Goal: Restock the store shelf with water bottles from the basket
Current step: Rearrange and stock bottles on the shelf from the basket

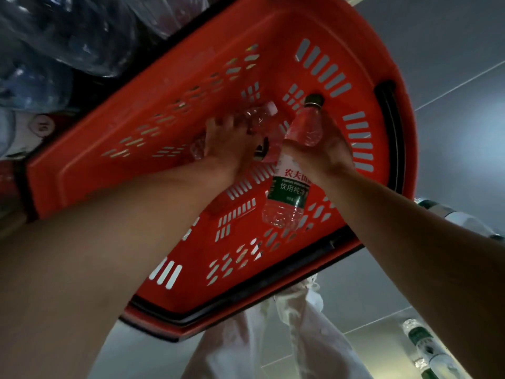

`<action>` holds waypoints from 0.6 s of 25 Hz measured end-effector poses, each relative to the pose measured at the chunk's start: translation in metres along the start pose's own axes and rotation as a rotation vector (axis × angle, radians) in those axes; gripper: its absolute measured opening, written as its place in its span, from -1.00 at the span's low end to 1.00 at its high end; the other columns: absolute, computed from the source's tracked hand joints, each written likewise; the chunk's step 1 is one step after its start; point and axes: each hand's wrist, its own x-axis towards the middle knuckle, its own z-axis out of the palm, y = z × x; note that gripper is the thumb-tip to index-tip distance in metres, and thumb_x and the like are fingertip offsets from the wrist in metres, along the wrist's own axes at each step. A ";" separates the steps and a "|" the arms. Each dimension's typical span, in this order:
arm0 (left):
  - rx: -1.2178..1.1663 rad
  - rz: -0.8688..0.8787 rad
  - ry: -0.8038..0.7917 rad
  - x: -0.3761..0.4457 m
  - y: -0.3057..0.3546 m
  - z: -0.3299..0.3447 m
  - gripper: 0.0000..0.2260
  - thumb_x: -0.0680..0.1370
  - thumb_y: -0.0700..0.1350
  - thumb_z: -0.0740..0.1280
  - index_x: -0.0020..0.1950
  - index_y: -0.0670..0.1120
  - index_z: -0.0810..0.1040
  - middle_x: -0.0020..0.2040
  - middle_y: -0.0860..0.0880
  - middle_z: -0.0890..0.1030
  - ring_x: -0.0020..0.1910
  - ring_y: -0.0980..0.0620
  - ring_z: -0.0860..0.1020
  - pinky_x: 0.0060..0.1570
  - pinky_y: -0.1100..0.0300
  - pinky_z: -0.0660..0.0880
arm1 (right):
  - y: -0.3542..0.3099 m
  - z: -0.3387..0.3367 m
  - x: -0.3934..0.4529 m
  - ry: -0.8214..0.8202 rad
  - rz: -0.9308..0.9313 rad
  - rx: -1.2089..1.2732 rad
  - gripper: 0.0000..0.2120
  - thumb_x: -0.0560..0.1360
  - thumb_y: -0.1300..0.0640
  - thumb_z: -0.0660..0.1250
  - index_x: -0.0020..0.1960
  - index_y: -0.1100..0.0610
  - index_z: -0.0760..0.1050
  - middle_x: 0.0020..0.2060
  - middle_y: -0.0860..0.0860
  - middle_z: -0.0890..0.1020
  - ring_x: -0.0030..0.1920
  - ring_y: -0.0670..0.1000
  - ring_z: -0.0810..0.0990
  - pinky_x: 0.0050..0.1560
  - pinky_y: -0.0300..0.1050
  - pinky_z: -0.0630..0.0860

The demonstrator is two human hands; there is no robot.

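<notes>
A red plastic basket (191, 86) with slotted walls fills the middle of the view. Both my arms reach into it. My right hand (325, 149) grips a clear water bottle (289, 198) with a green and white label and a dark cap, held by its upper part. My left hand (229, 143) lies on other clear bottles (259, 117) at the basket's bottom, fingers curled around one of them. That bottle's body is mostly hidden by my hand.
Large clear water jugs (68, 36) sit beyond the basket at top left. More green-labelled bottles lie on the grey tiled floor (451, 77) at right (426, 348) and at the right edge (448, 212). White trousers (273, 346) show below the basket.
</notes>
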 end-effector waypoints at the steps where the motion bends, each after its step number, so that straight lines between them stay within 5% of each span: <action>1: -0.084 -0.082 -0.052 -0.018 -0.010 0.005 -0.61 0.53 0.06 0.30 0.36 0.24 0.41 0.35 -0.02 0.47 0.34 -0.22 0.33 0.23 -0.18 0.32 | -0.003 -0.005 -0.011 -0.011 -0.006 0.014 -0.29 0.42 -0.18 0.45 0.45 -0.08 0.22 0.00 -0.15 0.44 -0.02 -0.12 0.41 -0.18 -0.28 0.37; 4: -0.607 -0.302 -0.142 -0.083 -0.032 -0.003 -0.47 0.42 0.18 0.40 0.37 0.12 0.46 0.30 -0.09 0.55 0.29 -0.17 0.49 0.24 -0.12 0.46 | -0.016 -0.019 -0.044 0.039 -0.009 0.021 -0.25 0.35 -0.21 0.49 0.43 -0.09 0.25 0.07 -0.13 0.53 0.07 -0.05 0.53 0.10 -0.09 0.50; 7: -1.177 -0.566 -0.120 -0.159 -0.031 -0.041 -0.51 0.50 -0.04 0.47 0.41 -0.03 0.47 0.18 -0.01 0.59 0.11 -0.01 0.57 0.09 0.13 0.50 | -0.037 -0.031 -0.090 0.054 -0.008 0.033 -0.23 0.34 -0.18 0.49 0.45 -0.17 0.22 0.12 -0.07 0.58 0.05 0.01 0.59 0.05 0.02 0.58; 12: -1.599 -0.661 0.093 -0.272 -0.016 -0.101 -0.53 0.53 -0.12 0.43 0.42 0.06 0.45 0.19 -0.03 0.60 0.11 -0.05 0.60 0.00 0.11 0.57 | -0.076 -0.063 -0.189 0.032 -0.195 -0.044 -0.21 0.40 -0.07 0.48 0.50 -0.20 0.15 0.14 -0.11 0.54 0.00 -0.01 0.58 -0.24 -0.22 0.51; 15: -1.740 -0.618 0.137 -0.330 -0.001 -0.138 -0.47 0.51 -0.09 0.44 0.47 0.09 0.40 0.25 -0.05 0.60 0.17 -0.08 0.61 0.16 -0.10 0.55 | -0.097 -0.080 -0.256 0.019 -0.311 -0.081 -0.21 0.41 -0.03 0.48 0.52 -0.19 0.15 0.32 0.00 0.53 0.15 0.05 0.55 -0.01 -0.09 0.56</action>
